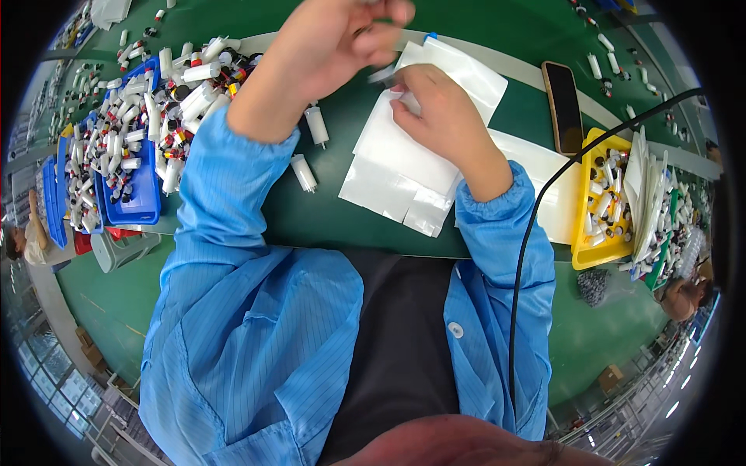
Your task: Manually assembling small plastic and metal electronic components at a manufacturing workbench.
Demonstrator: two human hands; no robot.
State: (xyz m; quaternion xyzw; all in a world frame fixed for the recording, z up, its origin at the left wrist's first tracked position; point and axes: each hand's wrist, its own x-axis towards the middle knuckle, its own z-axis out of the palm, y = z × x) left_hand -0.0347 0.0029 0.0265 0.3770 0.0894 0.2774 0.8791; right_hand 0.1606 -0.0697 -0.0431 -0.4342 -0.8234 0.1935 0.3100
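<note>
My left hand (330, 43) is raised over the far middle of the table. Its fingers are bent and smeared by motion, and I cannot see whether they hold anything. Over a stack of white plastic bags (396, 182), my right hand (435, 105) has its thumb and fingers closed together. A blurred greyish, see-through thing (381, 75) shows at the right fingertips, its kind unclear. Left of the bags, two white cylinders with narrow tips lie apart on the green tabletop: an upper cylinder (316, 126) and a lower cylinder (304, 173).
Blue bins (140, 203) at the left overflow with white cylinders and small black, red and yellow parts. To the right lie a phone (563, 109) and a yellow tray (580, 248) of similar parts. A black cable (522, 272) arcs past my right sleeve.
</note>
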